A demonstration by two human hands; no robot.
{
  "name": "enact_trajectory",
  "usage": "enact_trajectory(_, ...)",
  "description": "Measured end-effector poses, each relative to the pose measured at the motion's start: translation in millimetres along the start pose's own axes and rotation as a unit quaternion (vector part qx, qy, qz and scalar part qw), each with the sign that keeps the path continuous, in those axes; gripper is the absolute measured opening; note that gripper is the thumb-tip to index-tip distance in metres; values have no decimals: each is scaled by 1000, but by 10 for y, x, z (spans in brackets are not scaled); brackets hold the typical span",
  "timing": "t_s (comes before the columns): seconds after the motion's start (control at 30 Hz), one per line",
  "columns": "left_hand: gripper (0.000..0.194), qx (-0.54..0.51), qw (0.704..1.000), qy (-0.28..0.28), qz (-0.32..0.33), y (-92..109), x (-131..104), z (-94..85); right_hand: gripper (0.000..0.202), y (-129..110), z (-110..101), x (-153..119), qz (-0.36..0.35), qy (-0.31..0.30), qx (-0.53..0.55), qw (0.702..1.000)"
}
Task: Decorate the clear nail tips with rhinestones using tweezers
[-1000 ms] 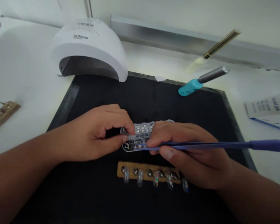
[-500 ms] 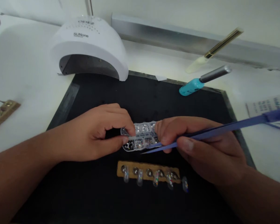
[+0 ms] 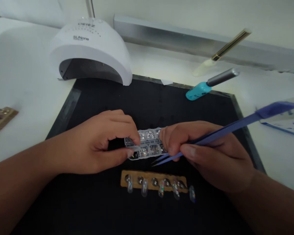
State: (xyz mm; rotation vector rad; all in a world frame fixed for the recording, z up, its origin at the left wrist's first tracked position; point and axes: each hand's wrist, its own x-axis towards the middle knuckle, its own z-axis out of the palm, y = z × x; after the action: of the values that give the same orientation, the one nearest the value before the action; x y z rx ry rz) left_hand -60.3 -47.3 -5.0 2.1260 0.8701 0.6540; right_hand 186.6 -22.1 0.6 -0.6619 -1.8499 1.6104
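Note:
A clear compartment case of rhinestones (image 3: 155,149) lies between my hands over the black mat. My left hand (image 3: 107,140) pinches its left end between thumb and forefinger. My right hand (image 3: 208,153) holds blue tweezers (image 3: 225,131) in thumb and forefinger, their tips slightly apart below the case; its other fingers rest at the case's right end. Nearer to me lies a wooden strip (image 3: 134,188) with round metal studs. Several clear false nails with coloured glitter, among them one nail (image 3: 144,188), stand along it, the rightmost nail (image 3: 192,194) past its end.
A white nail lamp (image 3: 93,49) stands at the back left on the black mat's (image 3: 147,98) edge. Behind my right hand are a turquoise bottle (image 3: 198,91) and a pale bottle with a gold cap (image 3: 229,46). Another wooden strip (image 3: 2,119) lies far left.
The tweezers have turned a little in my right hand, and their tips now show apart just below the case. The whole view has shifted slightly; my left hand keeps its place on the case.

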Motion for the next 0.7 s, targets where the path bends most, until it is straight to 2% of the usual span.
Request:
enact_trajectory(0.2, 17, 88, 996, -12, -20, 102, 32, 50, 18, 6, -4, 29, 19, -10, 43, 999)
enact_trajectory(0.37, 19, 165, 985, -39, -23, 116, 87, 95, 13, 28, -34, 109, 44, 12, 113, 993)
enact_trajectory(0.5, 7, 167, 986, -24, -2, 43, 76, 64, 14, 70, -47, 146, 40, 26, 195, 980)
enact_trajectory(0.7, 4, 117, 992, -41, 19, 55, 23, -31, 17, 106, 8, 126, 29, 100, 255, 961)
